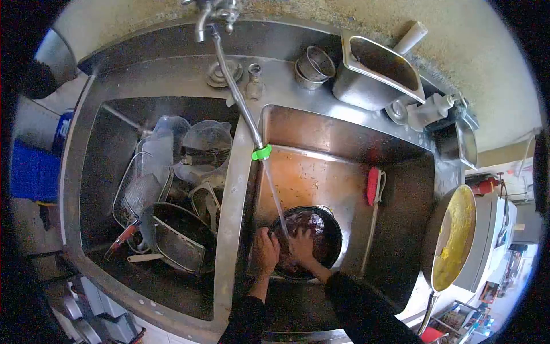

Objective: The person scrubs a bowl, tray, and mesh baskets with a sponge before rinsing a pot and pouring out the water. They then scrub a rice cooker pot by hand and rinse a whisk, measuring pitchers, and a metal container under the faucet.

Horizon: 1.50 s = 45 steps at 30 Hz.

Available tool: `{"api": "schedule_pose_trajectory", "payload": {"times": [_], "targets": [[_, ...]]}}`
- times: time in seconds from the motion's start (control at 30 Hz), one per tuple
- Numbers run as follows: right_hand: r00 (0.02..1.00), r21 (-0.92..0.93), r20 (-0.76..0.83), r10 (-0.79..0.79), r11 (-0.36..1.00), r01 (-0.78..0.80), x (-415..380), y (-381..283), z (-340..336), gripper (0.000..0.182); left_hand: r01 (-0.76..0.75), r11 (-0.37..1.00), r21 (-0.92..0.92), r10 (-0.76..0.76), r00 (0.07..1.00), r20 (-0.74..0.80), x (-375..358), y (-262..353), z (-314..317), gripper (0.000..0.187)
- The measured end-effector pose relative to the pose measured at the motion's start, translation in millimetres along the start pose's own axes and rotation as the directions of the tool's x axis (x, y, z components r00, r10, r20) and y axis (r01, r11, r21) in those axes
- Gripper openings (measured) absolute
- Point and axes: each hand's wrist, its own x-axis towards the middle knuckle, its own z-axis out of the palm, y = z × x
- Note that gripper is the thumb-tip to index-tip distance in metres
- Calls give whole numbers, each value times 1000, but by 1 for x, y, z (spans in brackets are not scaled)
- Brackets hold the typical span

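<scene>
So the dark round pan (339,232) is sitting low in the right basin (395,241), with water from the long metal spout (240,109) running straight into it. The left hand (267,252) is against the pan's left rim, fingers close together; can't tell if the thumb is pinching the edge. The right hand (302,246) is down inside, fingers spread, nothing visible pinched between them. If you're rubbing a pan out like this, I'd brace the rim firmly with the left, work the right palm flat around the curve, and let the stream hit whatever you've just loosened. Go gentle, since a round pan on wet steel probably likes to spin. Texture-wise: reddish-brown, glossy liquid in the pan, smooth steel flecked with dark bits around it, a bright green plastic-looking clip (262,152) at the spout's tip, and a pink-faced scrubber (372,187) propped against the basin wall.
</scene>
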Motion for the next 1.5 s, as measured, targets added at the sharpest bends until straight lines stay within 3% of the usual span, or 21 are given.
{"api": "schedule_pose_trajectory", "payload": {"times": [0.07, 0.1, 0.2, 0.23, 0.37, 0.4, 0.47, 0.53, 0.6, 0.63, 0.73, 0.87, 1.0, 1.07, 1.1, 1.17, 1.2, 1.27, 1.33, 1.43, 1.5], "targets": [[915, 313, 308, 259, 881, -355, 16, 1, 38, 57, -4, 1000, 14, 4, 1000, 18, 1, 0, 0, 25], [969, 246, 195, 153, 949, -200, 12, 6, 43, 35, -12, 1000, 18, 12, 1000, 20, 0, -1, -1, 25], [945, 378, 171, 279, 867, -325, 20, 8, -1, 27, 3, 1000, 14, -3, 999, 40, 2, -5, 3, 28], [900, 443, 346, 266, 799, -407, 18, 12, -3, 31, 22, 1000, 11, -22, 998, 51, 1, -8, 5, 29], [896, 488, 271, -353, 852, 189, -18, 10, -31, 34, -33, 964, -264, 32, 999, -10, 24, 5, 4, 30], [837, 425, 203, -508, 816, 392, -14, 2, -53, 34, -34, 951, -306, 44, 999, 26, 31, 1, 9, 29], [776, 79, 121, -619, 785, 614, 4, -16, -53, 28, -18, 952, -306, 37, 998, 57, 30, 1, 12, 26], [888, -197, 147, -436, 866, 459, 43, -24, -30, 29, 0, 976, -217, 9, 999, 41, 28, 12, 7, 22], [939, -82, 308, -156, 978, 190, 78, -12, -16, 30, 36, 994, -106, -39, 999, -31, 25, 11, 16, 22], [910, 27, 409, -61, 998, 55, 87, 4, -14, 34, 62, 997, -55, -65, 996, -67, 21, 9, 18, 22], [581, 200, 813, -33, 954, -225, 105, 35, -111, 64, 89, 987, -134, -94, 995, -33, 22, 21, 7, 25], [879, 476, 475, -44, 853, -214, 32, 60, -88, 87, -22, 989, -143, 1, 990, -141, 19, 8, 25, 28], [969, 152, 141, -201, 972, 180, -14, 21, -71, 96, 30, 978, -205, -39, 998, -40, 18, 6, 20, 26], [995, 83, 69, -66, 995, 60, -9, -4, -49, 92, 34, 976, -216, -41, 999, -27, 16, 5, 20, 25], [981, 160, 82, 179, 969, -190, 1, -9, -7, 88, 20, 980, -198, -27, 999, -34, 18, 12, 14, 25], [842, 308, 344, 414, 798, -518, 12, -12, 6, 76, 28, 985, -171, -31, 999, -15, 19, 12, 12, 25], [745, 351, 554, 372, 707, -614, 27, -2, -18, 69, 53, 984, -167, -52, 999, 8, 18, 9, 14, 25], [721, 420, 629, 289, 655, -629, 34, 12, -32, 60, 39, 985, -169, -39, 999, 2, 17, 7, 18, 25], [885, 493, 406, 228, 761, -422, 17, 18, -13, 52, -29, 985, -169, 20, 998, -55, 20, 6, 17, 26], [998, 441, 54, -19, 898, -7, -25, 24, 33, 32, 139, 971, -194, -119, 987, 112, 24, 26, -5, 26], [919, 289, 243, -310, 928, 237, -15, 4, -43, 28, 77, 973, -216, -65, 996, 58, 22, 12, 7, 26]]}}
